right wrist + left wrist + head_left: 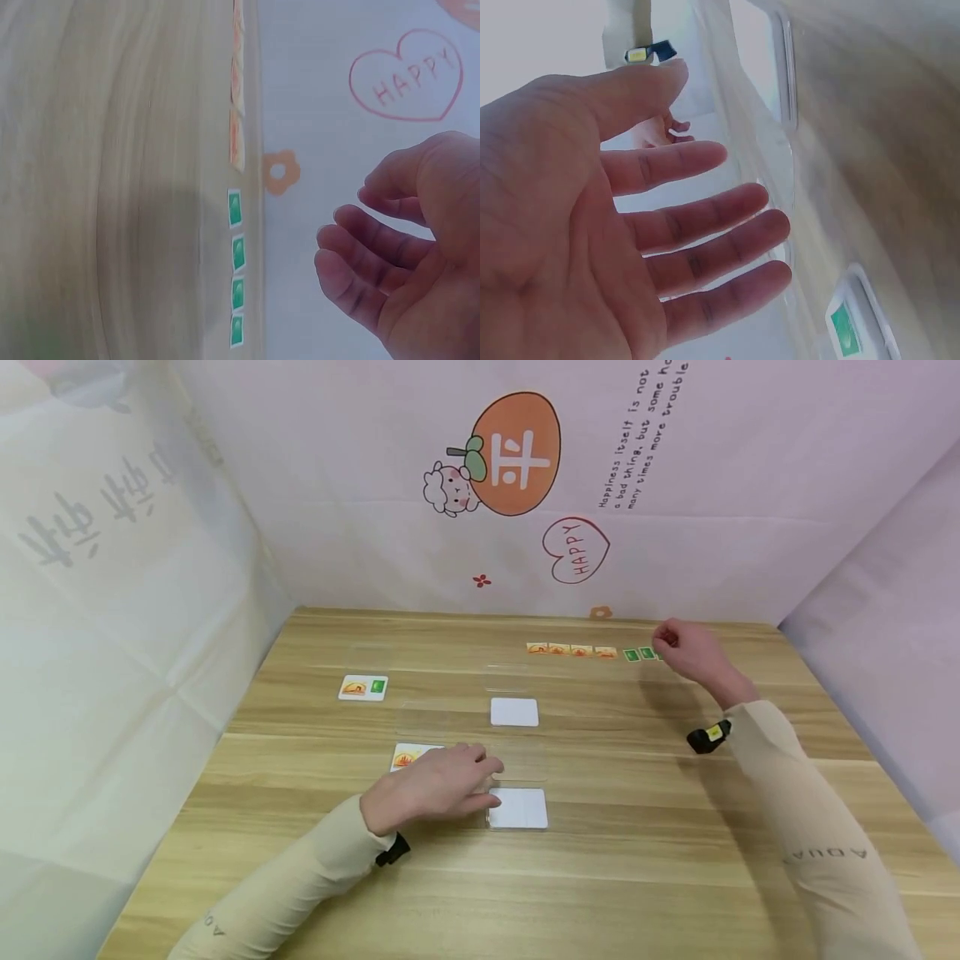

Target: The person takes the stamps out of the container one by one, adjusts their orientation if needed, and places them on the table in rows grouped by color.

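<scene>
My left hand (442, 785) hovers with relaxed fingers over the front cards, and its palm (592, 247) shows nothing held. It partly covers a white card with an orange picture (405, 758). By its thumb lies a blank white card (519, 810). My right hand (693, 652) is above the far right of the table, its fingers (352, 259) loosely bent with nothing visible between them. Beneath it runs a row of small green stickers (237, 253), partly hidden in the head view. Left of these lie several small orange picture stickers (572, 651).
Farther back sit a white card with orange and green pictures (363, 688) and another blank white card (514, 712). Clear plastic covers (507, 677) lie beside the cards. A printed white cloth (360, 527) hangs behind the wooden table (600, 877).
</scene>
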